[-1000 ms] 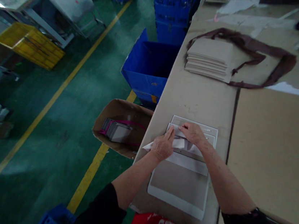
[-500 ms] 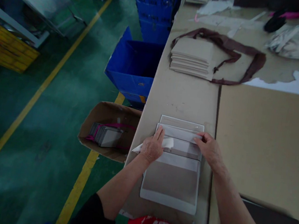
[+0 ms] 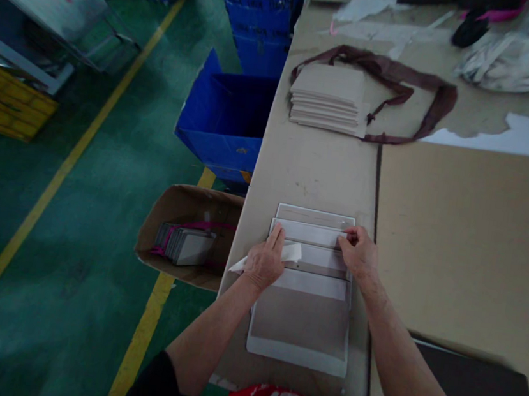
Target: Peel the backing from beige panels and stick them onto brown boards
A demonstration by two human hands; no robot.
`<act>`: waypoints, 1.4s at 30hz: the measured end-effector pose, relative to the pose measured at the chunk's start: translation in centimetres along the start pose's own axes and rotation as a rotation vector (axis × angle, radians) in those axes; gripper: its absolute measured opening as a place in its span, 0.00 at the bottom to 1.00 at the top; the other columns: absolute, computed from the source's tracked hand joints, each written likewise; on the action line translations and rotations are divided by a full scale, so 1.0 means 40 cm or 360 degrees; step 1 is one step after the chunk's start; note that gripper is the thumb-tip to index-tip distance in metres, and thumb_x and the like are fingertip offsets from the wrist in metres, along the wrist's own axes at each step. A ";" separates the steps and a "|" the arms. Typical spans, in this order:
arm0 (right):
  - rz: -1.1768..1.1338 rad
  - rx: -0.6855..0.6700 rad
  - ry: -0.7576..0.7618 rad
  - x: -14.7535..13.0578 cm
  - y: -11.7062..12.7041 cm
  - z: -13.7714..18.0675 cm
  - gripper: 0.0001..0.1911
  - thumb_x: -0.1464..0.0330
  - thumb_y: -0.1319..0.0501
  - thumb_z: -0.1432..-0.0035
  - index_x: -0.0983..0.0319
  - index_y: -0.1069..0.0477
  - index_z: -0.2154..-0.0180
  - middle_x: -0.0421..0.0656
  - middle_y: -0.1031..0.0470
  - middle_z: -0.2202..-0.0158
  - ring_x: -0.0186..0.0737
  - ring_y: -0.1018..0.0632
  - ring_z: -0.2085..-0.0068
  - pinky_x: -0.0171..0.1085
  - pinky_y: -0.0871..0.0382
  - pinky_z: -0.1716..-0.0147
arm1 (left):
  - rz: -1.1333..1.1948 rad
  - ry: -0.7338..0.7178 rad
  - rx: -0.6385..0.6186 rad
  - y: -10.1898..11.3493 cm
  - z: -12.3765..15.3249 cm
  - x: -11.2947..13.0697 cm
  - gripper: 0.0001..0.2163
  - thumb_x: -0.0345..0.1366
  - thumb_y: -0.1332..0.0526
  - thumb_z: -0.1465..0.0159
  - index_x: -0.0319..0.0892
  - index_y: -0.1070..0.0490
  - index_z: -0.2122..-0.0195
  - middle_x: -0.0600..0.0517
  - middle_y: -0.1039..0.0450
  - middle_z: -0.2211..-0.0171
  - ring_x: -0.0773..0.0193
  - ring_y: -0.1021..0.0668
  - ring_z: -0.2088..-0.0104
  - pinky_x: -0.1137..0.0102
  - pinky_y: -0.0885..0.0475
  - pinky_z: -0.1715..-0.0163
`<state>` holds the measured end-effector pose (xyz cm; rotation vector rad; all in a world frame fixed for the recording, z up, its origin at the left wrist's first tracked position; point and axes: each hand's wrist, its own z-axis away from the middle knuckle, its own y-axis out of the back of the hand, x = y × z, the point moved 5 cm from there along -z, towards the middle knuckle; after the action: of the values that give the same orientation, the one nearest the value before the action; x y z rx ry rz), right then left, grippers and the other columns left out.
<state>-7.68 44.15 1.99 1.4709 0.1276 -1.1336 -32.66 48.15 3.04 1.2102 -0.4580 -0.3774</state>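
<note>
On the table lies a flat panel (image 3: 300, 321) with a grey-brown middle and white borders, made up of overlapping sections. Across its upper part runs a white strip (image 3: 311, 233). My left hand (image 3: 265, 263) holds a folded white cloth or paper (image 3: 292, 252), which sticks out on both sides of the palm. Its extended fingertips press on the strip's left end. At the strip's right end, my right hand (image 3: 358, 253) pinches the edge between thumb and fingers. Above the strip, another white-edged section (image 3: 315, 216) shows.
A cardboard box (image 3: 152, 229) with several grey boards stands left of the table, below blue bins (image 3: 228, 100). Farther up the table are a stack of beige boards (image 3: 326, 96) and a brown fabric band (image 3: 441, 114). A dark panel (image 3: 467, 390) lies at lower right.
The view has shifted slightly. My right fingers have bent a little more at the strip's right edge. My left hand stays pressed in the same place.
</note>
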 end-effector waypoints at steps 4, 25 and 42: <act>0.0178 0.0286 0.0106 -0.029 0.021 0.022 0.18 0.68 0.44 0.47 0.64 0.31 0.53 0.52 0.28 0.57 0.46 0.26 0.61 0.44 0.33 0.59 | 0.0000 -0.0012 0.0004 0.001 0.000 0.000 0.36 0.32 0.40 0.40 0.41 0.50 0.32 0.43 0.57 0.30 0.54 0.25 0.46 0.66 0.28 0.50; -0.1047 -0.0584 -0.0162 -0.174 -0.063 0.163 0.18 0.53 0.38 0.46 0.61 0.25 0.65 0.44 0.23 0.69 0.38 0.26 0.69 0.37 0.32 0.67 | 0.2369 0.1001 0.0352 0.151 0.106 -0.067 0.13 0.43 0.39 0.38 0.38 0.28 0.61 0.45 0.24 0.66 0.59 0.21 0.67 0.66 0.25 0.66; -0.1800 -0.1055 -0.0543 -0.249 -0.134 0.227 0.16 0.60 0.25 0.60 0.61 0.28 0.75 0.37 0.26 0.75 0.32 0.28 0.73 0.32 0.32 0.72 | 0.3188 0.1183 0.0012 0.067 0.122 0.069 0.30 0.43 0.21 0.65 0.35 0.24 0.61 0.50 0.24 0.73 0.66 0.26 0.78 0.72 0.31 0.78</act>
<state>-21.33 43.41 6.77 0.5154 1.0813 -1.9521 -32.82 43.67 7.33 0.3533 -0.7582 1.7031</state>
